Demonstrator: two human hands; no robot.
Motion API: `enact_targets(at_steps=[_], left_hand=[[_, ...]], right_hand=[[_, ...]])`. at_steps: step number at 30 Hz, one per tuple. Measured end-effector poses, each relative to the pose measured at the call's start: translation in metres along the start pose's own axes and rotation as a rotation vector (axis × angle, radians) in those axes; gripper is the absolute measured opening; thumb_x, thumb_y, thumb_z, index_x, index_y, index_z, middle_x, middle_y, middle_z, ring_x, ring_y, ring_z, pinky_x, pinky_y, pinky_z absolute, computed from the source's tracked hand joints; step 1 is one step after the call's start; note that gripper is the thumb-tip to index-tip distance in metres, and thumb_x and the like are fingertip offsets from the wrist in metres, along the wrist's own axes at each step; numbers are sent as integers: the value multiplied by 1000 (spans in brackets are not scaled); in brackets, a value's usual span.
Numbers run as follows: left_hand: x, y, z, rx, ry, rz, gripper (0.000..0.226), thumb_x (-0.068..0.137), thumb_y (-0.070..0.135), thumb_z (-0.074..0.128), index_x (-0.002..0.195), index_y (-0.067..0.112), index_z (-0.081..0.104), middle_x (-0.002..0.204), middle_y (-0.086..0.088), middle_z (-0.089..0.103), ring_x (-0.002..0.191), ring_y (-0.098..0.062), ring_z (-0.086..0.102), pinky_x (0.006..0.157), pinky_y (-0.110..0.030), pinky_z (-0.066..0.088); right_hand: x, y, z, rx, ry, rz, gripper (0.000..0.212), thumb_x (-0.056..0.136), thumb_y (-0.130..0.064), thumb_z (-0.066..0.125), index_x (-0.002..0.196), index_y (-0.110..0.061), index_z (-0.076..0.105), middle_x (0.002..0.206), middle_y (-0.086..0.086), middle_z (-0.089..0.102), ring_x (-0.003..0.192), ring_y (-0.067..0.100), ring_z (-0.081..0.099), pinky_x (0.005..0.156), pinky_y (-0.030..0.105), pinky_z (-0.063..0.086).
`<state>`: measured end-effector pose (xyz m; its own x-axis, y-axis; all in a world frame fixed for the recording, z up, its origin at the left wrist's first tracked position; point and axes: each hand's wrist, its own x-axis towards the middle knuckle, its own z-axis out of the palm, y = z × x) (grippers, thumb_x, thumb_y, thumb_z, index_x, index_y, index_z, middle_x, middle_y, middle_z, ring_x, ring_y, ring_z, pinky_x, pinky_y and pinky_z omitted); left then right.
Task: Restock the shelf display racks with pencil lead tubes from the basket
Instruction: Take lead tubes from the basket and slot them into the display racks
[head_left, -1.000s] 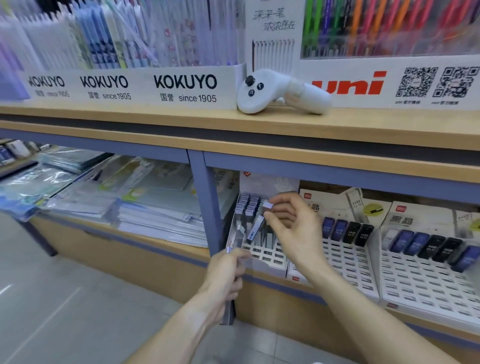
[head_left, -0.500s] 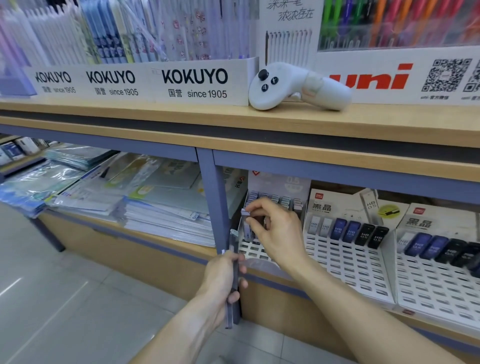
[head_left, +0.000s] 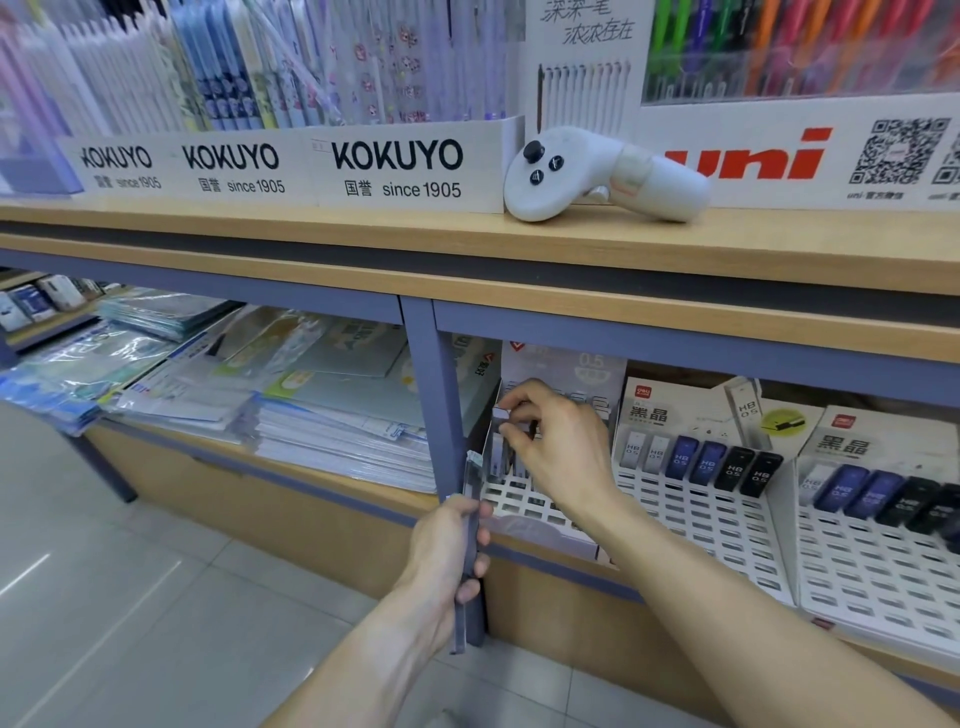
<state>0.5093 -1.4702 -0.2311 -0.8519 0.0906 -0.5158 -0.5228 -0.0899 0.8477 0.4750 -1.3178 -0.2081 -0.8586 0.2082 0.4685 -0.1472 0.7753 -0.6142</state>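
Observation:
My right hand (head_left: 558, 447) pinches the white cap of a pencil lead tube (head_left: 500, 415) at the back left corner of the leftmost white display rack (head_left: 524, 501) on the lower shelf. Several grey tubes stand in that rack's back rows, partly hidden by the hand. My left hand (head_left: 449, 553) grips a long stack of grey lead tubes (head_left: 470, 519) held upright in front of the blue shelf post. No basket is in view.
Two more white racks (head_left: 691, 514) (head_left: 872, 561) to the right hold blue and black HB tubes. A blue post (head_left: 441, 415) splits the lower shelf; stacked plastic folders (head_left: 322, 415) lie left of it. A white controller (head_left: 597, 174) rests on the upper shelf.
My right hand moved left and down into the leftmost rack's back corner with the tube. The left hand stayed low by the post, holding its stack.

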Motion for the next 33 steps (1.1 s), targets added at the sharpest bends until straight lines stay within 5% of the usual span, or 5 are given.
enact_targets(at_steps=[19,24,28,33], left_hand=[[-7,6,1,-65,-23,35,27,96,24,58,108,4,72,70,-5,58,48,-14,48,32,-21,24],[-12,10,2,-120,-170,80,35,98,26,51,107,4,77,72,-5,56,52,-14,46,33,-22,24],[-17,8,6,-43,-302,93,37,99,28,49,108,4,76,74,-6,58,54,-14,46,35,-21,25],[-18,4,16,55,-259,134,30,93,25,66,113,3,72,81,-9,69,58,-17,54,36,-24,25]], right_hand=[[-2,-1,-4,-307,-66,-208,25,85,-18,78,108,-27,76,100,-4,51,95,21,57,66,35,52],[-23,-3,-23,134,-5,81,25,91,-15,70,109,-32,70,102,-16,66,76,4,61,71,30,54],[-46,-5,-42,634,-105,342,23,90,-16,75,107,-29,69,90,-1,76,82,14,72,69,27,56],[-55,-2,-50,719,-41,414,26,83,-24,84,105,-24,70,86,3,77,78,19,75,73,37,61]])
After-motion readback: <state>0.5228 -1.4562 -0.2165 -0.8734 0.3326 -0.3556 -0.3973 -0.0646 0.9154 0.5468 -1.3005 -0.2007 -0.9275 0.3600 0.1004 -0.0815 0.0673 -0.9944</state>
